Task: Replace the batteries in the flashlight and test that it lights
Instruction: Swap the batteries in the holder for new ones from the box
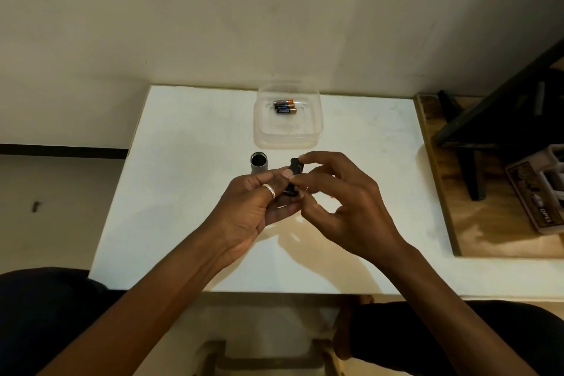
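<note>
A black battery holder (pixel 295 168) is held above the middle of the white table (pixel 183 162). My left hand (pixel 259 207), with a ring on one finger, grips its lower end. My right hand (pixel 341 192) pinches its upper end between thumb and forefinger. The grey flashlight tube (pixel 258 163) lies on the table just left of my hands, its open dark end facing away from me. Three black and copper batteries (pixel 285 106) lie side by side in a clear plastic container (pixel 287 134) at the back of the table.
A small orange speck (pixel 332 198) shows on the table behind my right hand. A wooden board (pixel 476 223) on the right carries a dark stand (pixel 488 125) and a white box (pixel 540 192). The wall runs right behind the table.
</note>
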